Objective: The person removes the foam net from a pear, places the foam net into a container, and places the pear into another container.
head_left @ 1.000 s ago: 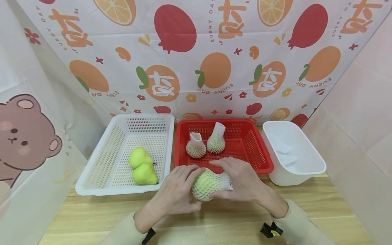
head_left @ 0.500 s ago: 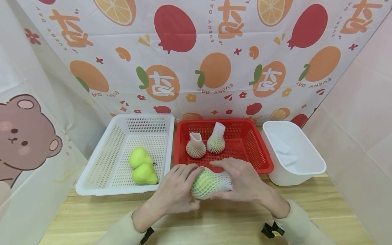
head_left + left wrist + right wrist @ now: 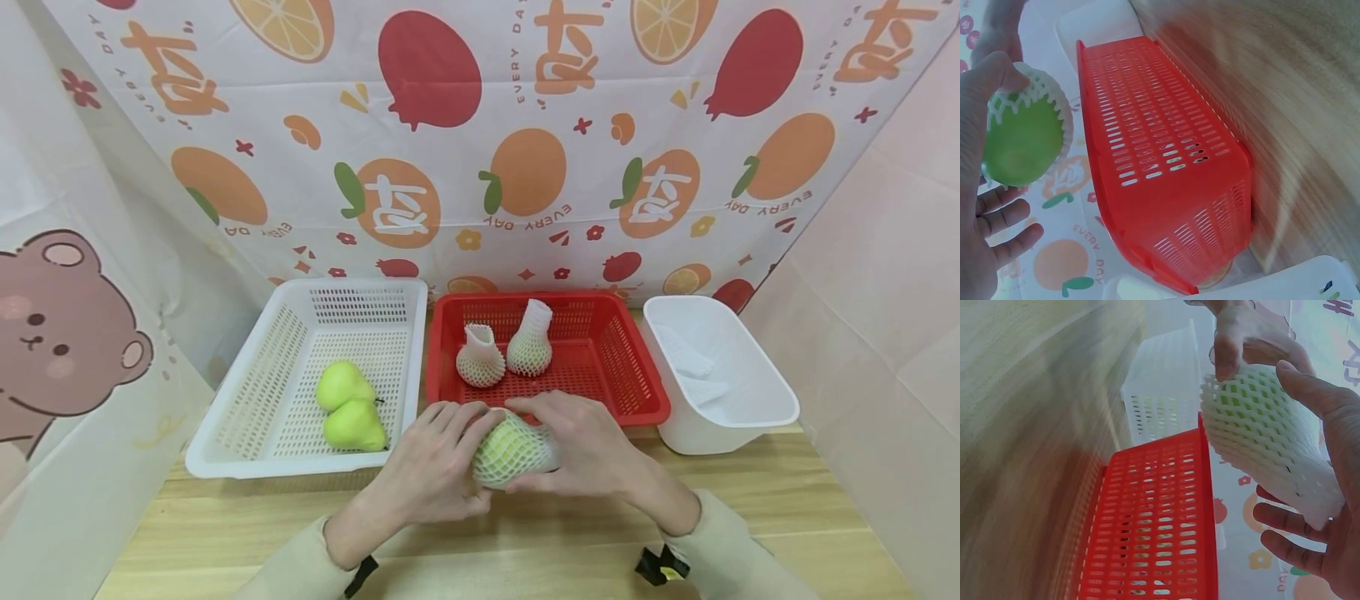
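Between both hands, in front of the red basket, is a green pear (image 3: 510, 452) in a white foam net sleeve (image 3: 1272, 444). My left hand (image 3: 435, 467) grips the pear's rounded end, thumb and fingers on the net's edge. In the left wrist view, bare green skin of the pear (image 3: 1025, 140) shows past the sleeve's opening. My right hand (image 3: 588, 446) holds the narrow end of the sleeve, thumb on the near side and fingers over the top. In the right wrist view the sleeve's narrow tail lies against the right palm.
A red basket (image 3: 645, 375) holds two pears in foam nets (image 3: 480, 358). At left, a white basket (image 3: 232, 417) contains two bare pears (image 3: 354, 425). A white bin (image 3: 757, 400) with foam sleeves (image 3: 701, 389) stands right. All rest on a wooden table (image 3: 600, 550).
The right hand has shifted slightly left along the sleeve toward the pear, and its narrow end is now covered by the fingers. The left hand has barely moved.
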`<state>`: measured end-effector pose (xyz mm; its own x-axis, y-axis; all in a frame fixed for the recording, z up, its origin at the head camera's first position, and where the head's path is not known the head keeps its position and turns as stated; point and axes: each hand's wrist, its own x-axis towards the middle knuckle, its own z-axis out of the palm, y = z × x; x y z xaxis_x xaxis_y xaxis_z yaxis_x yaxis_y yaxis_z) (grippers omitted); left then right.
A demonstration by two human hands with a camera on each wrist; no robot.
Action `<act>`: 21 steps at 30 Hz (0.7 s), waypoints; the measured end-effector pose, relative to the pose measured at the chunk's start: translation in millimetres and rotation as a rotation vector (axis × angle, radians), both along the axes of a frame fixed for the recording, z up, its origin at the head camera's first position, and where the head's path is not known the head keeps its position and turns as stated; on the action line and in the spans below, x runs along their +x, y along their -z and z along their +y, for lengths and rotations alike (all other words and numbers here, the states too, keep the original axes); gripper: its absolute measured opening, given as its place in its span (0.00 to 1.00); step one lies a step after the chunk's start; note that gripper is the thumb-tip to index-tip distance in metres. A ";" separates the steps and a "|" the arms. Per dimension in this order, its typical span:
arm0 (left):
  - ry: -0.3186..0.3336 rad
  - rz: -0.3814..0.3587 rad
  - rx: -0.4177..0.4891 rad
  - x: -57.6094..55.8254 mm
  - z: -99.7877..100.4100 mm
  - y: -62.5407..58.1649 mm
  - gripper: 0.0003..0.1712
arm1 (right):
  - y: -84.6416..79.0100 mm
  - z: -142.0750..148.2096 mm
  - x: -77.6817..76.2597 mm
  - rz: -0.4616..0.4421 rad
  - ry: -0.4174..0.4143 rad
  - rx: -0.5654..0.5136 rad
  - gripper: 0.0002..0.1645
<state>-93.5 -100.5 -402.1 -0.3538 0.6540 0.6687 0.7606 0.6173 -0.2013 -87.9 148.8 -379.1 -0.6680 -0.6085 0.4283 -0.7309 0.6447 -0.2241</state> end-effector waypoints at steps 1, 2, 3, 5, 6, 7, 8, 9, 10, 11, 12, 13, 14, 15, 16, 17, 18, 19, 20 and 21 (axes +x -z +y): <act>0.007 0.008 0.003 -0.3 0.3 0.0 0.54 | 0.9 -0.6 -0.2 -0.004 0.000 0.006 0.55; 0.014 0.017 0.004 -0.7 0.6 -0.1 0.54 | 1.7 -1.0 -0.3 -0.009 -0.001 0.008 0.55; 0.020 0.025 0.005 -0.9 1.0 -0.3 0.53 | 2.6 -1.5 -0.4 -0.014 -0.003 0.008 0.56; 0.034 0.041 0.009 -1.3 1.5 -0.5 0.52 | 4.5 -2.3 -0.7 -0.024 -0.007 0.003 0.57; 0.041 0.047 0.010 -1.3 1.6 -0.8 0.51 | 5.3 -2.7 -0.8 -0.031 -0.010 -0.001 0.57; 0.046 0.054 0.009 -1.3 1.6 -0.9 0.51 | 6.1 -3.1 -0.9 -0.034 -0.014 -0.008 0.57; 0.051 0.060 0.009 -1.4 1.6 -0.9 0.51 | 6.7 -3.5 -1.1 -0.037 -0.019 -0.014 0.58; 0.056 0.064 0.009 -1.4 1.5 -1.0 0.50 | 7.3 -3.8 -1.2 -0.039 -0.024 -0.020 0.58; 0.060 0.068 0.008 -1.3 1.5 -1.0 0.50 | 7.7 -4.2 -1.4 -0.040 -0.030 -0.027 0.58; 0.065 0.072 0.008 -1.5 1.4 -0.9 0.50 | 8.2 -4.3 -1.6 -0.042 -0.035 -0.036 0.57; 0.071 0.075 0.009 -1.6 1.3 -0.8 0.50 | 8.9 -4.5 -1.8 -0.043 -0.039 -0.044 0.57; 0.077 0.078 0.010 -1.8 1.3 -0.7 0.50 | 9.5 -4.6 -2.2 -0.045 -0.043 -0.053 0.56; 0.083 0.084 0.013 -2.0 1.1 -0.5 0.50 | 10.0 -4.5 -2.4 -0.047 -0.045 -0.062 0.55; 0.089 0.086 0.016 -2.2 0.9 -0.3 0.51 | 10.7 -4.3 -2.6 -0.047 -0.046 -0.069 0.54; 0.096 0.088 0.021 -2.4 0.7 -0.2 0.51 | 11.5 -4.0 -2.8 -0.047 -0.046 -0.076 0.52; 0.105 0.089 0.027 -2.7 0.4 -0.1 0.51 | 12.3 -3.6 -3.1 -0.046 -0.045 -0.082 0.52; 0.113 0.088 0.032 -2.9 0.0 0.1 0.51 | 13.1 -3.2 -3.3 -0.042 -0.043 -0.085 0.51; 0.121 0.089 0.039 -3.2 -0.6 0.3 0.51 | 13.7 -2.7 -3.4 -0.037 -0.042 -0.090 0.51; 0.128 0.087 0.046 -3.5 -1.3 0.4 0.51 | 14.2 -2.2 -3.5 -0.035 -0.042 -0.094 0.51; 0.134 0.078 0.052 -3.6 -2.1 0.3 0.51 | 15.0 -1.7 -3.7 -0.032 -0.042 -0.098 0.51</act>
<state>-97.1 -102.6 -402.4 -0.2113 0.6556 0.7249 0.8202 0.5223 -0.2333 -91.6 147.1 -394.1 -0.6574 -0.5922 0.4660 -0.7480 0.5876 -0.3084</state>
